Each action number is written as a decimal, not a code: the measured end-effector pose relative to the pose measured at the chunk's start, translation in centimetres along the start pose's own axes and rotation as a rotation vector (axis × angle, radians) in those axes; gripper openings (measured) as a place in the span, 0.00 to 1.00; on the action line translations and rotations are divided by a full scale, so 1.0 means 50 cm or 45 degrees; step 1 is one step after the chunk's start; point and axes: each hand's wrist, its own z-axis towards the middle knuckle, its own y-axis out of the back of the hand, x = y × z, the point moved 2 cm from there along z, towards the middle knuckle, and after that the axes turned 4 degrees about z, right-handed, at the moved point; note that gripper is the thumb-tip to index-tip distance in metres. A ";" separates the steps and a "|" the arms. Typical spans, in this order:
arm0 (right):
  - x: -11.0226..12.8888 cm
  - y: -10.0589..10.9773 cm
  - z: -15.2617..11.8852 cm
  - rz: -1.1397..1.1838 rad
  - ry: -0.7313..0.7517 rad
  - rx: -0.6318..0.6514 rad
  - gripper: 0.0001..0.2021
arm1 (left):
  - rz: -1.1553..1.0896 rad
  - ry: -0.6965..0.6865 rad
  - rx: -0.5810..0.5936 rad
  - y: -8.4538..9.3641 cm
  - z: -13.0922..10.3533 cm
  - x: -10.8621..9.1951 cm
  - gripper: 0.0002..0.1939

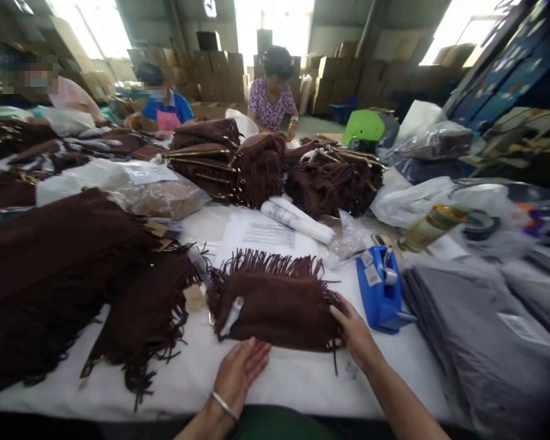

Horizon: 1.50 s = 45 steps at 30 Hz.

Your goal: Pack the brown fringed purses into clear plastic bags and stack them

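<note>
A dark brown fringed bag [275,308] lies flat in front of me, its fringe spread along the far side and a pale tag or strip on its left part. My left hand [244,366], with a bangle on the wrist, rests at the bag's near edge, fingers stretched out. At the bag's right end, my right hand [355,330] grips the edge with the thumb on top; some fingertips are hidden. More brown fringed pieces [142,311] lie to the left, beside a large brown stack [59,263].
A blue tape dispenser [379,293] stands right of the bag, near grey wrapped goods [481,330]. Papers [266,235], a white roll [297,220] and piled brown bags [256,165] lie beyond. Several people work across the table; one wears a purple patterned top [270,104].
</note>
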 end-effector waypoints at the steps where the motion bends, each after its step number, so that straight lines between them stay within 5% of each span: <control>1: 0.003 0.016 -0.003 -0.225 0.100 -0.065 0.34 | 0.034 0.062 0.046 0.001 0.008 0.019 0.10; 3: 0.026 0.014 -0.023 -0.729 0.393 -0.183 0.32 | 0.113 0.105 0.134 0.004 0.016 0.030 0.13; 5: 0.053 -0.035 -0.059 -1.150 0.732 -0.163 0.30 | 0.244 0.104 0.198 0.009 0.015 0.023 0.15; 9: 0.032 -0.185 -0.115 -1.477 1.055 0.496 0.28 | 0.688 -0.007 0.289 0.036 0.004 -0.002 0.18; 12: -0.026 -0.249 -0.108 -1.533 1.105 0.675 0.25 | 1.055 -0.536 0.064 0.082 -0.001 -0.056 0.14; 14: -0.053 -0.260 -0.089 -1.551 1.158 0.686 0.21 | 1.422 -1.067 -0.130 0.108 -0.004 -0.097 0.12; 16: -0.058 -0.254 -0.074 -1.532 1.187 0.737 0.20 | 1.736 -1.375 -0.185 0.121 -0.002 -0.118 0.12; 20: -0.029 -0.216 -0.087 -1.437 1.145 0.840 0.20 | 2.016 -1.469 -0.030 0.113 -0.001 -0.090 0.09; 23: -0.010 -0.202 -0.127 -1.461 1.250 0.749 0.23 | 1.996 -1.527 0.001 0.098 -0.011 -0.046 0.09; 29: -0.042 -0.275 -0.140 -1.502 1.488 0.817 0.26 | 1.873 -1.485 -0.059 0.109 -0.021 -0.032 0.07; 32: -0.068 -0.296 -0.113 -1.439 1.501 0.765 0.21 | 1.945 -1.486 -0.155 0.141 -0.020 -0.087 0.09; 36: -0.075 -0.291 -0.096 -1.338 1.521 0.759 0.18 | 2.287 -1.552 -0.331 0.170 0.030 -0.212 0.14; 41: -0.058 -0.286 -0.091 -1.232 1.394 0.713 0.18 | 2.597 -1.569 -0.010 0.150 0.149 -0.340 0.18; 45: -0.028 -0.286 -0.099 -1.231 1.182 0.811 0.15 | 2.762 -1.595 0.184 0.151 0.161 -0.383 0.14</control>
